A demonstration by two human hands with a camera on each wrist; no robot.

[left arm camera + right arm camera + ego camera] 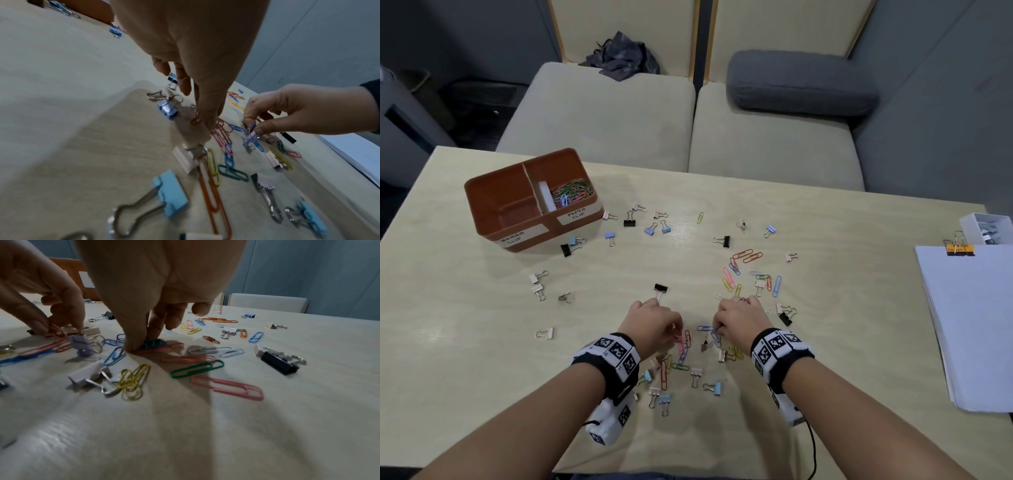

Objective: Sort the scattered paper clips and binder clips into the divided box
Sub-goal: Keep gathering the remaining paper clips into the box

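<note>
Paper clips [683,346] lie scattered on the counter [482,342]; both hands' fingers pinch some, left hand [654,323], right hand [739,318], likely bound for the box [530,222] at ten o'clock.

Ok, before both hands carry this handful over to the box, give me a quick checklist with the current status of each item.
1. Left hand grips paper clips: ok, red ones pinched at the fingertips.
2. Right hand grips paper clips: ok, blue ones pinched.
3. No binder clip caught in either grip: cannot tell; a lilac binder clip lies right beside both.
4. Paper clip compartment open, with room: ok.
5. Binder clip compartment holds no paper clips: ok.
6. All paper clips gathered: not ok; a cluster remains on the table.
</note>
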